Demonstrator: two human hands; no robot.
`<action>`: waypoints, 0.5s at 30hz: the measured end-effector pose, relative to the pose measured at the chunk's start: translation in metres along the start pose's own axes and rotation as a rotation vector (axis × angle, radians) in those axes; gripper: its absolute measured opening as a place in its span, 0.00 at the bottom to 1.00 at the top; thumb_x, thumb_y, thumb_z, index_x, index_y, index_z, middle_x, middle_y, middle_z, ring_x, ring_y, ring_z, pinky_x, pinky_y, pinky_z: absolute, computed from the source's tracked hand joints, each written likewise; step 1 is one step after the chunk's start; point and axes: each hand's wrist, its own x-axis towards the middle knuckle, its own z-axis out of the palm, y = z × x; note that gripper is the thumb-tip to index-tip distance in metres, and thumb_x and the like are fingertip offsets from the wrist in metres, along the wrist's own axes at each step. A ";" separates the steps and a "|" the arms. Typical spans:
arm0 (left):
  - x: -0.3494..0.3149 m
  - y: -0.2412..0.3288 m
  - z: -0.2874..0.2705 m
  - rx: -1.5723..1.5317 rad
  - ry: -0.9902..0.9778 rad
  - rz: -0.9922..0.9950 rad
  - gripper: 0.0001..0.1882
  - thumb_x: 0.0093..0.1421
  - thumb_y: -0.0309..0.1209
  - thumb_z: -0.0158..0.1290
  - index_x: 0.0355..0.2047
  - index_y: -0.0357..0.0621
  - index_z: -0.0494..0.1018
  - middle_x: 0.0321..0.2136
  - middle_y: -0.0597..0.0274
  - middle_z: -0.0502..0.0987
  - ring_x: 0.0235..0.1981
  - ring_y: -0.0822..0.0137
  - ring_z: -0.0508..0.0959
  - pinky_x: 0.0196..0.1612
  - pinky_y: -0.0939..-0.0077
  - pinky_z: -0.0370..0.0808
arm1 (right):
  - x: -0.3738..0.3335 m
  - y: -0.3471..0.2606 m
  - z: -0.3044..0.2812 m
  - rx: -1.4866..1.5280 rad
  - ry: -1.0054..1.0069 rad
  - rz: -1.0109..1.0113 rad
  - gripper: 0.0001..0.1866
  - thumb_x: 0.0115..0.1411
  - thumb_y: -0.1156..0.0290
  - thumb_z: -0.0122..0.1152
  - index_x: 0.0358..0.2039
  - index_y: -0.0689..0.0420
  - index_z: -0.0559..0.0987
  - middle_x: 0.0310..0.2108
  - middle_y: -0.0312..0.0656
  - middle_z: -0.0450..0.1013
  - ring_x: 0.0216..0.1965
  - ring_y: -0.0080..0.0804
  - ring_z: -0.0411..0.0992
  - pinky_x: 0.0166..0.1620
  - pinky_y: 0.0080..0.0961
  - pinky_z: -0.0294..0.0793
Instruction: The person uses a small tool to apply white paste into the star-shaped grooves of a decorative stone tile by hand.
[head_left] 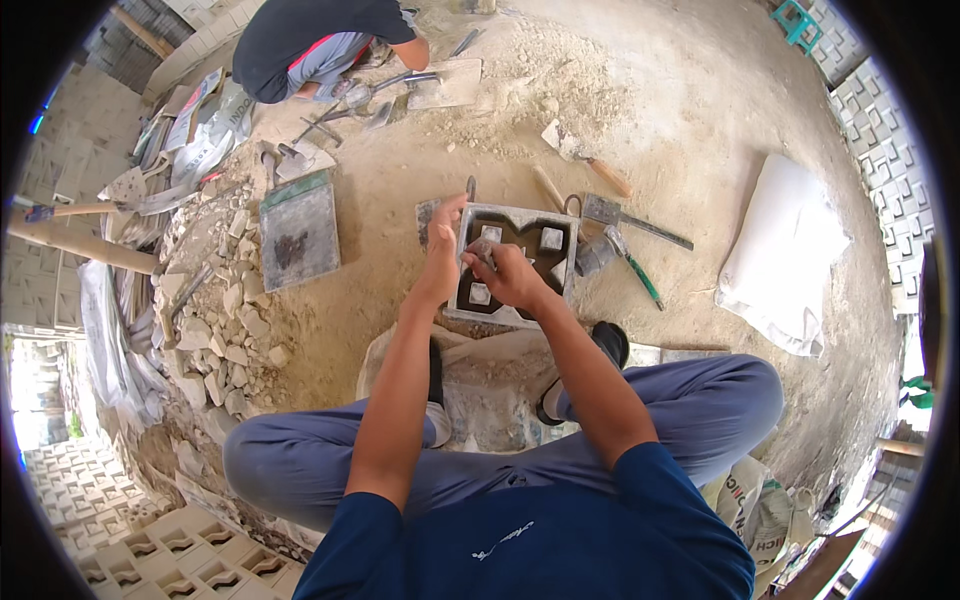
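Observation:
In front of my feet sits a square grey mould [572,262] with a dark cross-shaped hollow and raised pale blocks inside. My left hand [441,255] lies along its left rim with the fingers stretched out. Over the left half of the mould, my right hand [515,278] is closed, its fingertips around a small greyish thing that I cannot make out. Just right of the mould lie a hammer with a green handle [645,280] and a flat metal tool with a dark bar [655,228].
A trowel with a wooden handle [607,177] lies beyond the mould. A grey square slab [302,235] and broken rubble [222,345] are at left, a white sack [785,250] at right. Another person [320,45] crouches at the far left among tools. A green stool [796,25] stands far right.

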 end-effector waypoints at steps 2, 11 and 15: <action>-0.011 -0.025 -0.011 -0.003 0.049 -0.103 0.40 0.72 0.64 0.23 0.65 0.44 0.60 0.60 0.58 0.65 0.60 0.58 0.62 0.66 0.60 0.56 | -0.003 -0.004 0.002 -0.064 0.144 -0.031 0.13 0.67 0.66 0.60 0.43 0.64 0.78 0.24 0.60 0.74 0.28 0.56 0.75 0.32 0.43 0.71; -0.068 -0.093 -0.011 0.083 0.161 -0.460 0.43 0.71 0.67 0.25 0.59 0.40 0.68 0.53 0.54 0.70 0.56 0.60 0.67 0.65 0.62 0.58 | -0.004 -0.067 -0.017 0.580 0.586 -0.270 0.16 0.75 0.61 0.49 0.48 0.62 0.75 0.29 0.33 0.66 0.30 0.23 0.61 0.37 0.23 0.65; -0.076 -0.094 0.009 0.066 0.238 -0.526 0.43 0.73 0.64 0.27 0.56 0.33 0.71 0.55 0.41 0.75 0.58 0.47 0.73 0.62 0.59 0.65 | -0.009 -0.055 -0.026 0.812 0.661 -0.313 0.27 0.76 0.48 0.42 0.43 0.64 0.72 0.33 0.38 0.65 0.35 0.26 0.61 0.43 0.26 0.64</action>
